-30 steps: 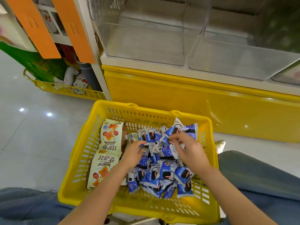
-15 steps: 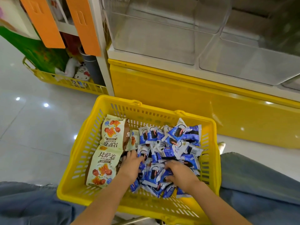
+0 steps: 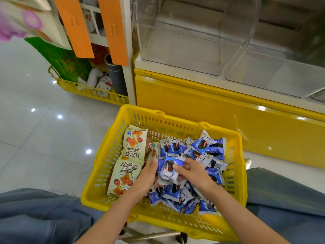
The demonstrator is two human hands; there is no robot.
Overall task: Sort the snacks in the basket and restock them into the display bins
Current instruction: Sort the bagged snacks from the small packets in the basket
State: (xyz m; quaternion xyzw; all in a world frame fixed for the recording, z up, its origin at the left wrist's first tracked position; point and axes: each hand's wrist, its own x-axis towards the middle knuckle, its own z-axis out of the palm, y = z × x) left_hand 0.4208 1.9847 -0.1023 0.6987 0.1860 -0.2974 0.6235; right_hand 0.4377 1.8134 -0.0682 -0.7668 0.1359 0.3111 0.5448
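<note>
Head view: the yellow slotted basket (image 3: 102,166) sits on the floor, just near of the yellow cabinet (image 3: 193,106). Its right part is heaped with small blue packets (image 3: 202,148), white-edged, each printed with a dark sandwich biscuit. Along its left wall lie two cream bags (image 3: 133,143) with orange-red pictures and dark lettering. The left hand (image 3: 147,175) and right hand (image 3: 193,171) together clasp a bunch of those blue packets at the middle. Clear display bins (image 3: 184,55) stand beyond, atop the cabinet.
</note>
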